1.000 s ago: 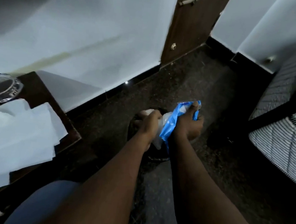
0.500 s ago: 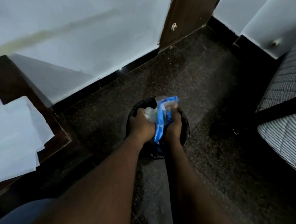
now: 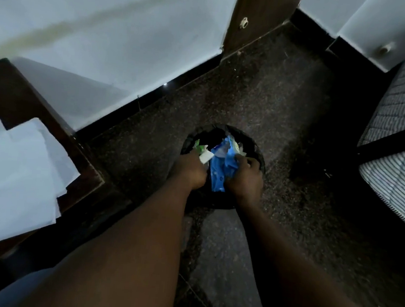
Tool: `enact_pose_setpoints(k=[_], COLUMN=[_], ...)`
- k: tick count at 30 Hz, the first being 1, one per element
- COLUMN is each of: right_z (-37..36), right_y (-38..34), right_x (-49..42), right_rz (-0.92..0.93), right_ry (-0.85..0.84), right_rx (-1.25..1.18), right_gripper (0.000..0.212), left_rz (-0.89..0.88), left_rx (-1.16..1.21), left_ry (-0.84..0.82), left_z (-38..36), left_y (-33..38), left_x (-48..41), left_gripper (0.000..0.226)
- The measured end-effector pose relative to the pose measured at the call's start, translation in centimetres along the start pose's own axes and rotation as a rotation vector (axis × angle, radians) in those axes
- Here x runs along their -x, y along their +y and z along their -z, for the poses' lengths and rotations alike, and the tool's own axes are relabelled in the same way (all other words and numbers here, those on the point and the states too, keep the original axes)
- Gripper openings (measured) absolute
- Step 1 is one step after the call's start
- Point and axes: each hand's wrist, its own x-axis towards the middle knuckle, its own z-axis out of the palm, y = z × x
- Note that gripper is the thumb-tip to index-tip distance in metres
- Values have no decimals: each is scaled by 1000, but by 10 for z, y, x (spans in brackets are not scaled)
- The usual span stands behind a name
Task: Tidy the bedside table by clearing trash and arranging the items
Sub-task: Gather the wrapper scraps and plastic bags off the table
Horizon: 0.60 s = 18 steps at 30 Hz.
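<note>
Trash (image 3: 229, 149) was bunched at the centre of the frame, over the mouth of the black bin (image 3: 258, 149) on the dark floor. The right hand (image 3: 244, 179) had its fingers curled round a crumpled blue wrapper (image 3: 218, 173); the left hand (image 3: 191, 169) pinched a white scrap (image 3: 206, 157) (a green bit showed just above it). White papers (image 3: 14, 172) lay on the bedside table (image 3: 16, 100) at the left edge.
</note>
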Motion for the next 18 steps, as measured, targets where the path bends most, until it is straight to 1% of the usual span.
enact_pose_setpoints(k=[1,2,4,6,7,9,11,13,15,18], right_z=[0,0,-3,-6,-6,-6,-3,1,3,2], right_y=[-2,-4,-7,-8,-9,-13,-19,-27,-40,-70], right_x=[2,3,4,2,1,0,4,15,31,64], right_rz=[20,42,81,70,53,33,48,109,214,382], right_ry=[41,22,-153,-332,-386,-438,-392,-234,-103,-28], right_rx=[7,23,89,164,185,187,215,239,173,36], right_gripper=[71,67,63,65,66,66,62,52,40,23], left_rz=[1,1,7,-5,-19,-45,-35,7,21,-3], left_rx=[-47,-88,-79,-13,21,83,118,149,140,35], left_ry=[-11,-28,-38,-16,12,56,86,112,124,82], left_z=[3,6,11,15,16,24,35,48,60,76], left_y=[-3,-5,-5,-3,-2,-4,-11,-22,-33,-44], left_x=[-2,-3,0,6,9,14,18,24,33,54], left_gripper=[49,44,37,32,30,25,21,22,22,22])
